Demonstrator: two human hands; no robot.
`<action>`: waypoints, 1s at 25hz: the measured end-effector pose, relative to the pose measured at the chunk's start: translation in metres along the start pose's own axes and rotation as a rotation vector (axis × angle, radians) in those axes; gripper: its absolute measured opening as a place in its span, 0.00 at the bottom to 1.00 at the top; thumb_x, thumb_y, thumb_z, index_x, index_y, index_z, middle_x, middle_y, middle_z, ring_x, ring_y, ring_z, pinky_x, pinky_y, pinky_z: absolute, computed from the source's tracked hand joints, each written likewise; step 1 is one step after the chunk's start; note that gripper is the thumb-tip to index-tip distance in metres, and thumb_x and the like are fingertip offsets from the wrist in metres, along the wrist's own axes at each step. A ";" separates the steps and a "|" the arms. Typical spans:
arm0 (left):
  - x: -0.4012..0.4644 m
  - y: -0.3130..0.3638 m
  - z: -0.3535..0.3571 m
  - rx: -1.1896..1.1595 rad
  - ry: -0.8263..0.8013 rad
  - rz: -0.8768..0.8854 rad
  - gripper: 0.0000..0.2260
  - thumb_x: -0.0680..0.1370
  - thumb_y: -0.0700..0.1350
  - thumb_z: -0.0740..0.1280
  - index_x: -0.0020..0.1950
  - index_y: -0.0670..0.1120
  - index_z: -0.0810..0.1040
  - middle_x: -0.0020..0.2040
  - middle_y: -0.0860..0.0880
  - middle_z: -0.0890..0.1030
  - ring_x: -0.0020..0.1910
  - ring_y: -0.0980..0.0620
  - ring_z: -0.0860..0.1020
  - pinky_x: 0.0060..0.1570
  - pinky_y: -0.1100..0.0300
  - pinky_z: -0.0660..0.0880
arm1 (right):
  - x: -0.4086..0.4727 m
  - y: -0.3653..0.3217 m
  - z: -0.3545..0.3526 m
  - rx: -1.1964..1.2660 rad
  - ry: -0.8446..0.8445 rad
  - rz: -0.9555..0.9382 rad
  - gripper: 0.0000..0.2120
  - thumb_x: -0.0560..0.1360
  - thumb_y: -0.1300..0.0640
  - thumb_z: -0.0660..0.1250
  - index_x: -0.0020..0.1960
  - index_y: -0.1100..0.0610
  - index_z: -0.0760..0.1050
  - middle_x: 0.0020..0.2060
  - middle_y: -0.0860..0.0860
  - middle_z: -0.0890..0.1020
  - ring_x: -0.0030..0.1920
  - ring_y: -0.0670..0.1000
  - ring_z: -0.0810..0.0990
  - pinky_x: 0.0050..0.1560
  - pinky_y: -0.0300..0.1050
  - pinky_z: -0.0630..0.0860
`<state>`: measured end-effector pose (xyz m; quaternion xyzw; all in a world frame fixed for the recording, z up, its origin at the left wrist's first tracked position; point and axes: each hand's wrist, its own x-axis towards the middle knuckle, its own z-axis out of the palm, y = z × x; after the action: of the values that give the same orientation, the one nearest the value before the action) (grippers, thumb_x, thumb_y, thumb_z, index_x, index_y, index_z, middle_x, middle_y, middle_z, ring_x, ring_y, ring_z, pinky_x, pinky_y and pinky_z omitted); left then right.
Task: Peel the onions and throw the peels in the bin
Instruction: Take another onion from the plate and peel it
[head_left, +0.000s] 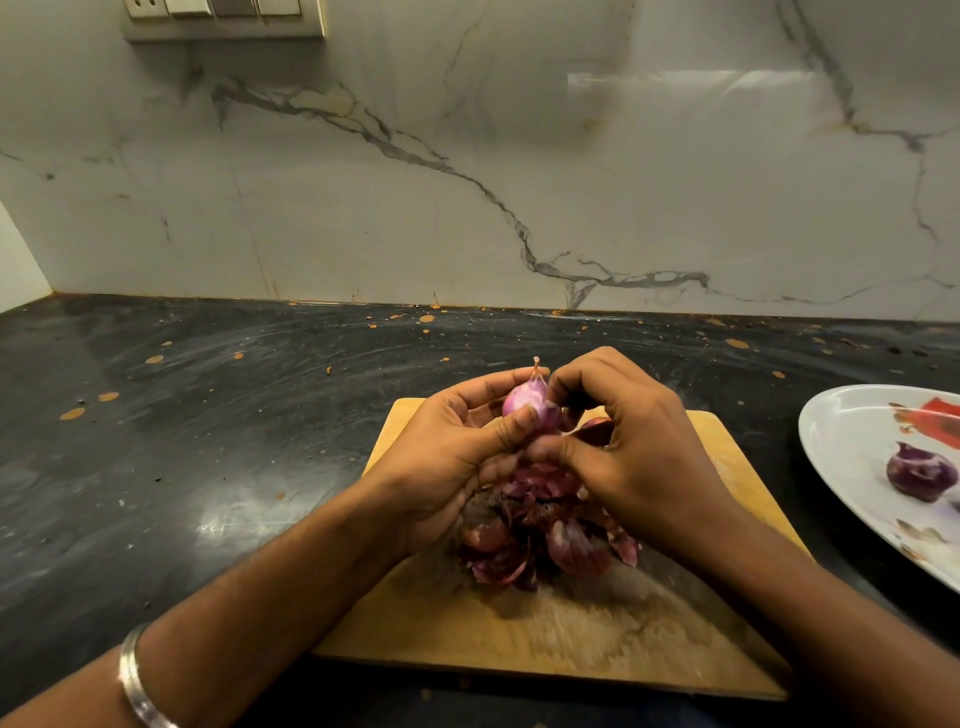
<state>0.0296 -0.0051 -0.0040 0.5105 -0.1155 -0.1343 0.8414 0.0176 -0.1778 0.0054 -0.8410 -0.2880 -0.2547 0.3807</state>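
Your dark speckled stone countertop (208, 441) carries a rectangular wooden chopping board (519, 639). At three o'clock of the board sits a white oval plate (841, 441) bearing one peeled purple onion (922, 472). A heap of reddish-purple onion peels (540, 540) lies mid-board. Above it, your left hand (457, 457) grips a small pink-purple onion (530, 408), tip at twelve o'clock; your right hand (623, 441) pinches its loose skin.

Dim warm light, glare on the wall (675, 83), wide-angle bending at edges.
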 end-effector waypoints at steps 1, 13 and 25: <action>0.000 0.001 0.000 -0.010 -0.007 -0.005 0.18 0.69 0.37 0.70 0.59 0.42 0.81 0.57 0.38 0.83 0.50 0.46 0.84 0.49 0.55 0.82 | 0.000 0.000 -0.001 -0.007 -0.013 -0.001 0.15 0.67 0.64 0.79 0.46 0.55 0.75 0.44 0.47 0.76 0.44 0.47 0.76 0.38 0.39 0.77; 0.002 -0.006 -0.001 -0.017 0.045 -0.033 0.21 0.71 0.42 0.70 0.63 0.38 0.78 0.56 0.38 0.84 0.46 0.49 0.84 0.46 0.57 0.83 | -0.002 0.002 0.004 -0.109 0.061 -0.079 0.11 0.68 0.68 0.77 0.43 0.58 0.77 0.40 0.48 0.77 0.40 0.48 0.76 0.37 0.42 0.75; 0.000 -0.003 -0.001 -0.013 -0.037 -0.122 0.20 0.75 0.50 0.67 0.58 0.36 0.79 0.43 0.42 0.84 0.37 0.54 0.84 0.39 0.63 0.82 | -0.004 0.001 0.003 -0.206 0.061 -0.184 0.07 0.69 0.68 0.76 0.41 0.61 0.78 0.39 0.51 0.78 0.37 0.51 0.76 0.34 0.50 0.76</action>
<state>0.0298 -0.0057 -0.0072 0.5087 -0.0989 -0.1953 0.8326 0.0164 -0.1773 0.0005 -0.8376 -0.3244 -0.3422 0.2758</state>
